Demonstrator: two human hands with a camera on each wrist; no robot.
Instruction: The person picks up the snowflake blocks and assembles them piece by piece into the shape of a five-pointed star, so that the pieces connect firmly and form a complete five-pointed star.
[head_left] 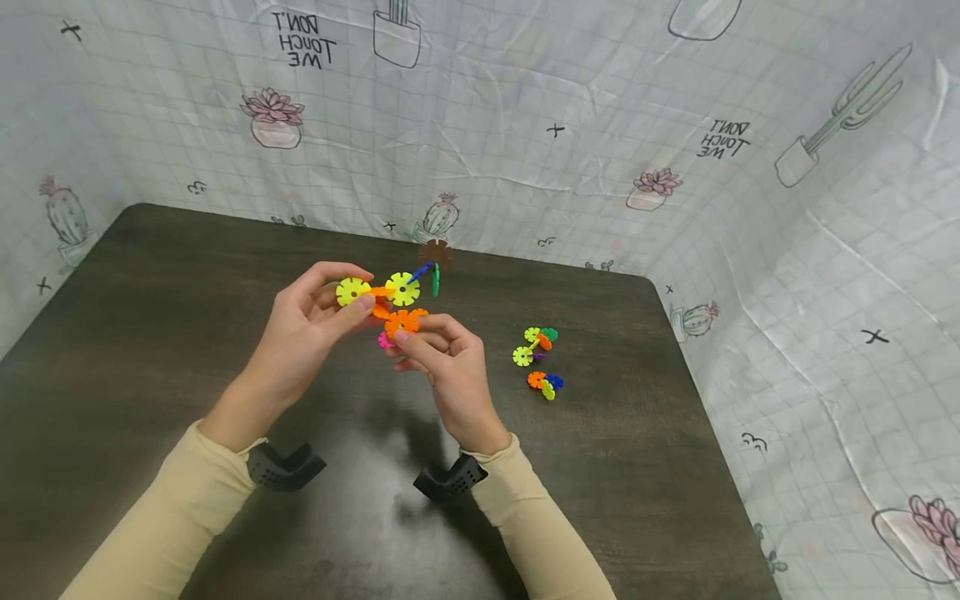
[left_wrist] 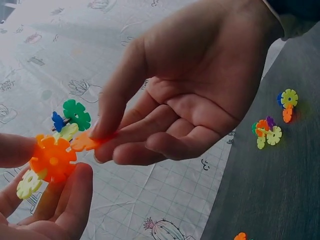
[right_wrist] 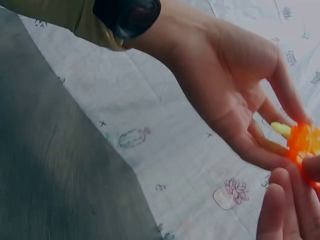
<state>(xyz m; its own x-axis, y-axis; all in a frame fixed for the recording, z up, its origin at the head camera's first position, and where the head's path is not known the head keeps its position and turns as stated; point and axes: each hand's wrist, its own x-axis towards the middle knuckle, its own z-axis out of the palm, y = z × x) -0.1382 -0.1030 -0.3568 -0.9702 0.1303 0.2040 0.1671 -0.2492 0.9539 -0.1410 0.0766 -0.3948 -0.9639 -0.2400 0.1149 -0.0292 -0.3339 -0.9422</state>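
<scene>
The head camera looks down and forward over the dark worktop from above. Each wrist camera sits close, facing across at the opposite hand; all three share the orange disc.

Dark wooden table, two small clusters of colourful snowflake discs near its right edge

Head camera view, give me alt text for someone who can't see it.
Two hands hold a cluster of interlocked plastic snowflake discs above a dark table: the left hand pinches a yellow disc, the right hand an orange one. Two smaller clusters lie to the right, before a cactus-print backdrop.
</scene>
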